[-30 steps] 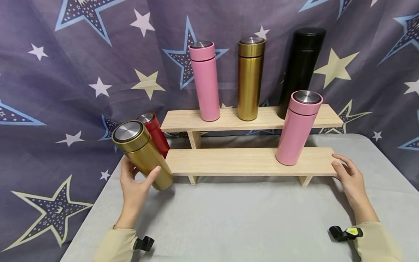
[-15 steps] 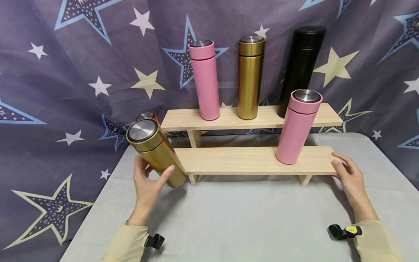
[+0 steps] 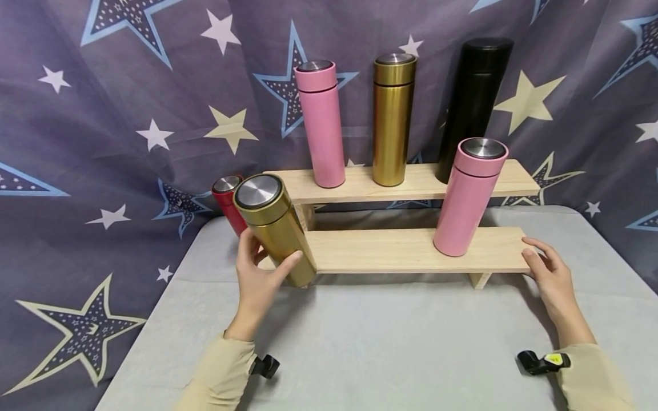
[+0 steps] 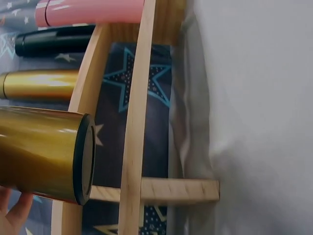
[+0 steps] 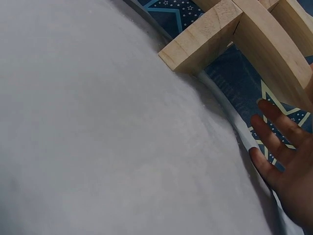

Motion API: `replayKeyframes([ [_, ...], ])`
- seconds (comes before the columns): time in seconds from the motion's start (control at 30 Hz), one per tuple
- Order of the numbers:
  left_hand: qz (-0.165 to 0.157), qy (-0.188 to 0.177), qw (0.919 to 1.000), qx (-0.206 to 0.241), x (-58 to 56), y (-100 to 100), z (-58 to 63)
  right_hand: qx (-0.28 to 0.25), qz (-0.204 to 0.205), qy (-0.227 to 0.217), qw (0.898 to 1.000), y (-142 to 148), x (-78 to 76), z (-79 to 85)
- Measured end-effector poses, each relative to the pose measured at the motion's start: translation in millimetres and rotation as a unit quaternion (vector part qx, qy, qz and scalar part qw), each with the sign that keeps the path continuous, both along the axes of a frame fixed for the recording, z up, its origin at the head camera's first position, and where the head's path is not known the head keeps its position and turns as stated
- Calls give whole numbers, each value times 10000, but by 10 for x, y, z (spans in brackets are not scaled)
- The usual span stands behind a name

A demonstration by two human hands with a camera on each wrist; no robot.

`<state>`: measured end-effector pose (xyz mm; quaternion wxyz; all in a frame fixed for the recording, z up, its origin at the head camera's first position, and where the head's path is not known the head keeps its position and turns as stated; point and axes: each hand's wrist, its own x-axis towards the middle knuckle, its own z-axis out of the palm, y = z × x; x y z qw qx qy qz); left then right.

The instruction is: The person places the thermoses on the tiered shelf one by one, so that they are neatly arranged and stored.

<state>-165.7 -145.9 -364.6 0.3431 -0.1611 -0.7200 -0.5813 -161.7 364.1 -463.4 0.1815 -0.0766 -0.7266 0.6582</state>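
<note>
My left hand grips a gold thermos bottle with a steel-topped lid, thumb in front. The bottle leans to the left in the head view, covering the left part of the wooden two-tier rack. In the left wrist view, the base of the gold bottle is held up above the lower board. A red bottle stands behind my left hand, partly hidden. My right hand touches the right end of the lower board with thumb and index finger. Its other fingers extend loosely in the right wrist view.
On the upper board stand a pink bottle, another gold bottle and a tall black bottle. A second pink bottle stands on the lower board's right part. Grey cloth covers the table; a star-patterned curtain hangs behind.
My left hand has carried the gold bottle to the right and slightly up, across the left end of the rack. The right hand has stayed at the board's end.
</note>
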Motion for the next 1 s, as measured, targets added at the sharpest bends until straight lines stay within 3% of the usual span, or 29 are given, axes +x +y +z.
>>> replayKeyframes([
  [0.47, -343, -497, 9980, -165, -134, 352, 89, 133, -37, -42, 9999, 7, 2, 8],
  [0.77, -665, -313, 9968, -309, -237, 545, 91, 463, -89, -150, 9988, 11, -1, -18],
  [1.0, -767, -246, 9965, -239, -321, 698, 100, 350, -58, -55, 9994, 20, -7, -17],
])
